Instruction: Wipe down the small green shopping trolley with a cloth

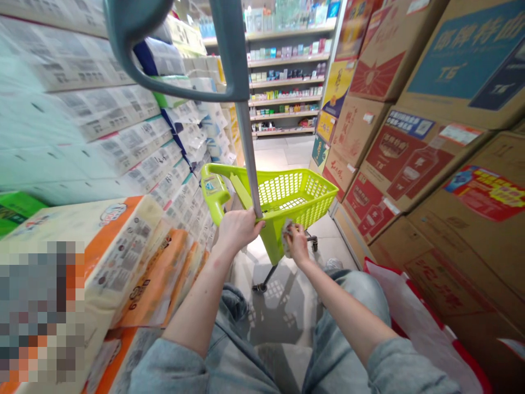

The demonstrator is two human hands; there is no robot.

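A lime-green shopping cart [273,241] with a perforated basket stands in front of my knees. From its near end rises a grey metal pole [249,148], topped by a dark grey looped handle [184,96]. My left hand [240,227] is closed around the foot of the pole, where it meets the green plastic. In my right hand [297,243] is a crumpled greyish cloth [287,235], pinched between the fingers and held against the cart's near side. Part of the cloth is hidden by the fingers.
Stacked tissue packs [143,126] wall the left side, with orange-and-cream packs [135,257] close by my left arm. Cardboard cartons [394,148] rise on the right, above a red-edged white bag [426,323]. Stocked shelves [287,79] stand ahead.
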